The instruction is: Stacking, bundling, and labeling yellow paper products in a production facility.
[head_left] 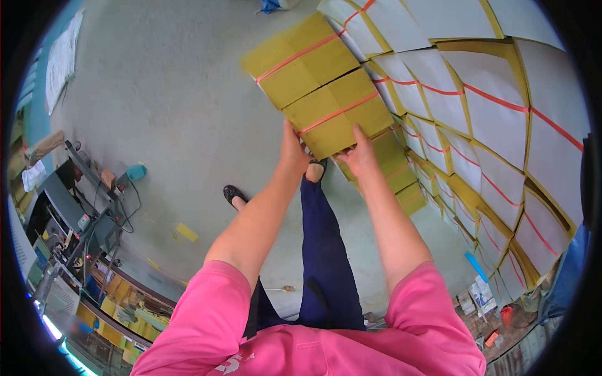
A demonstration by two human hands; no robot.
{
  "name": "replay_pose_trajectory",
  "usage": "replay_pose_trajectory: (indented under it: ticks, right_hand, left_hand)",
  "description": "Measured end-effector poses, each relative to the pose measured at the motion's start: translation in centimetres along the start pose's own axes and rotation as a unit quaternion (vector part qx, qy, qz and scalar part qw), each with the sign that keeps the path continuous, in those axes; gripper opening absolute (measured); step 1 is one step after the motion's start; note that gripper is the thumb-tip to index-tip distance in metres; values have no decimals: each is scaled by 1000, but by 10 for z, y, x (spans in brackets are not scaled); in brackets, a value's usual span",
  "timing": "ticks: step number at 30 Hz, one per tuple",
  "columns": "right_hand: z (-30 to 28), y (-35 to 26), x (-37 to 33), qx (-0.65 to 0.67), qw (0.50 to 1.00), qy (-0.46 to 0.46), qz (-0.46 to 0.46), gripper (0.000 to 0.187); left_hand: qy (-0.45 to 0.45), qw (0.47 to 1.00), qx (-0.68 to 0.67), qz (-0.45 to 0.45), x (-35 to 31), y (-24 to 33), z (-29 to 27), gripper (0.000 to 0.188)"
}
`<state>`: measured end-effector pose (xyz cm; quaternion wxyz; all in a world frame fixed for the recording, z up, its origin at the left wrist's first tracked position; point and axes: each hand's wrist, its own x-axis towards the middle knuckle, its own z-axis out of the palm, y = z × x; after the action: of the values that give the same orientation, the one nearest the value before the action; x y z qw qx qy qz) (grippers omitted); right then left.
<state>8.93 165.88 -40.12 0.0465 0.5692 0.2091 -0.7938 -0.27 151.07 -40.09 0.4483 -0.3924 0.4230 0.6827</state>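
A yellow bundle of paper or card sheets (338, 103), bound with a red strap, is between my two hands. My left hand (293, 149) grips its near left corner, the thumb lying along its left side. At its near right corner is my right hand (360, 155), thumb on top and the other fingers tucked partly out of sight under the edge. Just beyond lies a second yellow strapped bundle (307, 62), its near edge against the held one. More yellow bundles (392, 163) sit lower down, partly hidden behind my right hand and forearm.
A tall stack of white-faced, yellow-edged strapped bundles (495, 81) rises along the right. A grey machine (81, 207) with cables stands at the left. My feet are on the grey floor (169, 106), where a yellow scrap (187, 232) lies. A blue strip (475, 266) lies by the stack.
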Motion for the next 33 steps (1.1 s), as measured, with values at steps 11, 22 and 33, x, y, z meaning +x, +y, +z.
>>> replay_pose_trajectory:
  ticks: [11, 22, 33]
  right_hand:
    - [-2, 31, -54, -233, 964, 114, -56, 58]
    - [42, 233, -290, -871, 390, -132, -268, 39]
    - [112, 283, -267, -917, -39, -396, -15, 39]
  left_hand:
    - [56, 986, 155, -11, -47, -3, -97, 75]
    - [346, 869, 343, 88, -365, -4, -513, 62]
    - [489, 856, 169, 2, -566, -429, -501, 33]
